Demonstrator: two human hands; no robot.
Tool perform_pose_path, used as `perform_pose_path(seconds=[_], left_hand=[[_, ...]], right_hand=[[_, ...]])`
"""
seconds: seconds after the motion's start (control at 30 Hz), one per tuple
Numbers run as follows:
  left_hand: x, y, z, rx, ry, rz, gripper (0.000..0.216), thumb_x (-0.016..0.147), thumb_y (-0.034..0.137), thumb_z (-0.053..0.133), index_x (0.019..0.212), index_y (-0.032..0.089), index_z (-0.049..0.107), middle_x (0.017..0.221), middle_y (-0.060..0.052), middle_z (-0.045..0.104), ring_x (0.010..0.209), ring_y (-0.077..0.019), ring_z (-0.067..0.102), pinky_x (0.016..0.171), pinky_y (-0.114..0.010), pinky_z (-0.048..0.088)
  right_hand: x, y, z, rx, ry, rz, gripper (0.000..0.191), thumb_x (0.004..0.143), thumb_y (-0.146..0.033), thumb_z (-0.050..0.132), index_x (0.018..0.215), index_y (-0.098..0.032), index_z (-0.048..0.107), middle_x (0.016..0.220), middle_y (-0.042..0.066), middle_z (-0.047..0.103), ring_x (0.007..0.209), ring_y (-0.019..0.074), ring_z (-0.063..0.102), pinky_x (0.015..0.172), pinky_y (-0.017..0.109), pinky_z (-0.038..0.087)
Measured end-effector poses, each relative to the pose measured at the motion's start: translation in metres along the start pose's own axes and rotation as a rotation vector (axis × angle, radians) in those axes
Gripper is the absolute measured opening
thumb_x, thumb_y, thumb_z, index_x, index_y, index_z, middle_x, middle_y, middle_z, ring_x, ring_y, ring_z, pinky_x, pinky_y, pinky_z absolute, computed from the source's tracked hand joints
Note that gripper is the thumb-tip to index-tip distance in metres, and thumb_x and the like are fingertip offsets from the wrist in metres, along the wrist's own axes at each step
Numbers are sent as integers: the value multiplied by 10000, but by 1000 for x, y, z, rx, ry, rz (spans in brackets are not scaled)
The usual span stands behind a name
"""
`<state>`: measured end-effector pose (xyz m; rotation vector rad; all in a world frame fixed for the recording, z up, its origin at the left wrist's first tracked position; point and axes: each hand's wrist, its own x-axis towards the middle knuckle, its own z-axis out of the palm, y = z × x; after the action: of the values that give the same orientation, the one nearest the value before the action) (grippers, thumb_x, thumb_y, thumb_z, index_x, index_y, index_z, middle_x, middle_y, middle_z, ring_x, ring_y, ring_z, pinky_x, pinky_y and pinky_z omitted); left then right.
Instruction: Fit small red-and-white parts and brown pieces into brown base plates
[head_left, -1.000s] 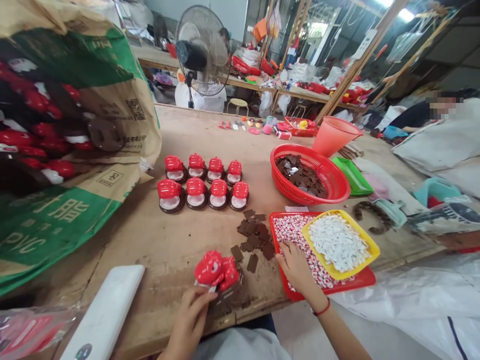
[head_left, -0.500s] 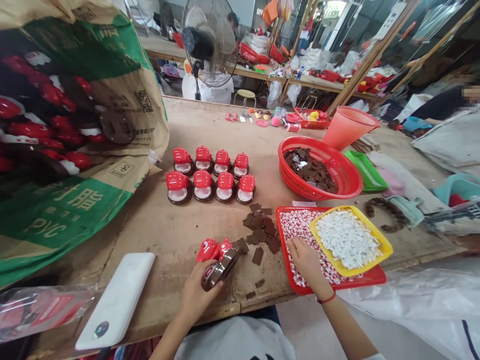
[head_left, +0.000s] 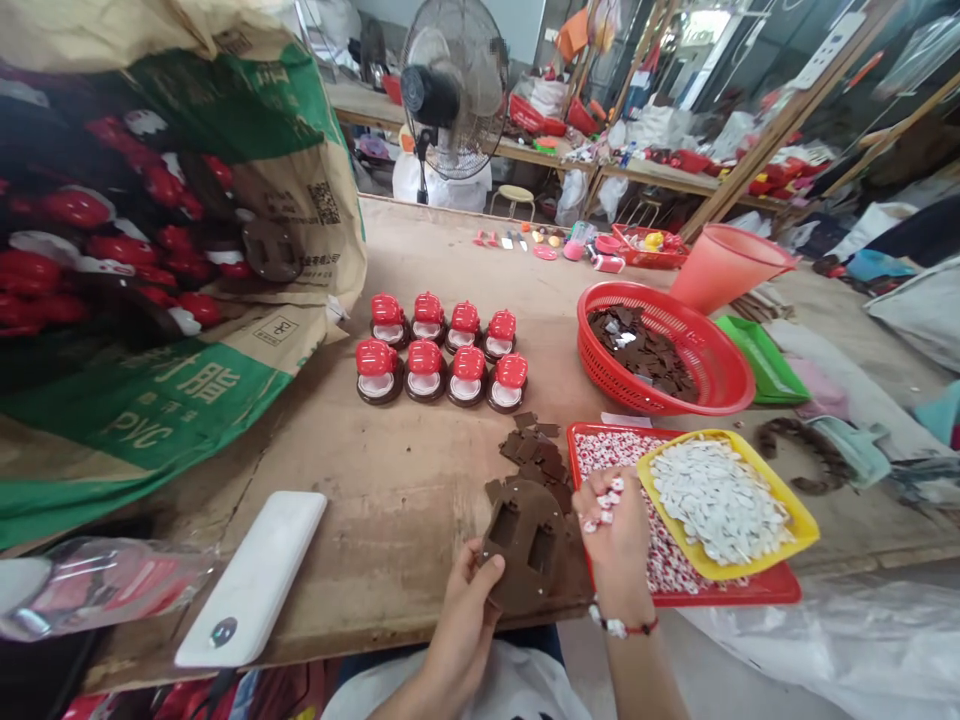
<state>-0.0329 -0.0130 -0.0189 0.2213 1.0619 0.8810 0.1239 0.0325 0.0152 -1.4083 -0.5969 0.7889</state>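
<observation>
My left hand (head_left: 466, 605) grips the edge of a brown toy base (head_left: 521, 590), its underside turned up to show two rectangular recesses. Whatever is on the toy's other side is hidden. My right hand (head_left: 619, 535) is closed around several small white-and-red pieces (head_left: 609, 500), palm turned up. It is over the left side of a red tray (head_left: 772, 590) filled with similar pieces. Overlapping that tray is a yellow tray (head_left: 806, 530) heaped with small white parts. Thin brown plates (head_left: 536, 450) lie loosely just beyond the toy base.
Red toys on brown bases (head_left: 425, 370) stand in two rows. A red basket (head_left: 720, 385) holds more brown plates. An open sack (head_left: 341, 200) with red toys stands at left, near a white power bank (head_left: 255, 580). A fan (head_left: 450, 95) stands behind the table.
My left hand has moved right and turned the toy over, so its underside shows instead of the red figures. My right hand has lifted from the red tray with several small pieces.
</observation>
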Motion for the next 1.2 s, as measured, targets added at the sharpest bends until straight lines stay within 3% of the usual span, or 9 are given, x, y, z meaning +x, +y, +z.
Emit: perform_pose_path(seconds=[0.13, 0.33, 0.43, 0.7, 0.9, 1.2], left_hand=[[-1, -14, 3, 26, -9, 74, 297, 546, 316, 657, 776, 209, 501, 728, 13, 588, 677, -160, 570, 581, -258, 439], [-3, -25, -2, 132, 55, 224, 255, 592, 282, 613, 818, 199, 527, 831, -21, 600, 828, -189, 537, 762, -299, 405], [-4, -25, -3, 190, 94, 267, 257, 583, 280, 610, 813, 203, 527, 830, -22, 596, 830, -197, 529, 776, -304, 392], [-4, -22, -3, 39, 61, 214, 287, 564, 317, 652, 796, 196, 534, 799, -16, 607, 785, -180, 537, 710, -279, 412], [-12, -9, 4, -163, 110, 76, 254, 579, 283, 668, 783, 203, 538, 838, -9, 631, 725, -151, 568, 655, -256, 436], [-12, -14, 2, -231, 116, 84, 239, 601, 249, 657, 806, 216, 539, 947, 3, 621, 809, -146, 571, 649, -217, 440]], right_hand=[[-27, 5, 38, 374, -76, 266, 296, 729, -380, 437, 536, -195, 310, 457, -105, 334, 298, 25, 241, 314, 180, 199], [-51, 22, 59, 400, -43, 192, 234, 735, -261, 408, 523, -187, 342, 457, -89, 380, 369, 43, 354, 369, 183, 272], [-53, 26, 60, 470, -37, 158, 262, 747, -273, 398, 504, -184, 358, 443, -80, 385, 415, 58, 401, 416, 196, 325], [-44, 18, 56, 582, -23, 346, 276, 739, -228, 428, 497, -178, 303, 421, -106, 332, 272, 14, 214, 313, 180, 163], [-42, 15, 37, 527, 35, 211, 309, 761, -242, 403, 473, -164, 322, 430, -92, 356, 293, 17, 272, 331, 179, 195], [-50, 21, 34, 525, 96, 170, 320, 769, -243, 401, 472, -162, 315, 446, -90, 345, 313, 21, 276, 333, 178, 211]])
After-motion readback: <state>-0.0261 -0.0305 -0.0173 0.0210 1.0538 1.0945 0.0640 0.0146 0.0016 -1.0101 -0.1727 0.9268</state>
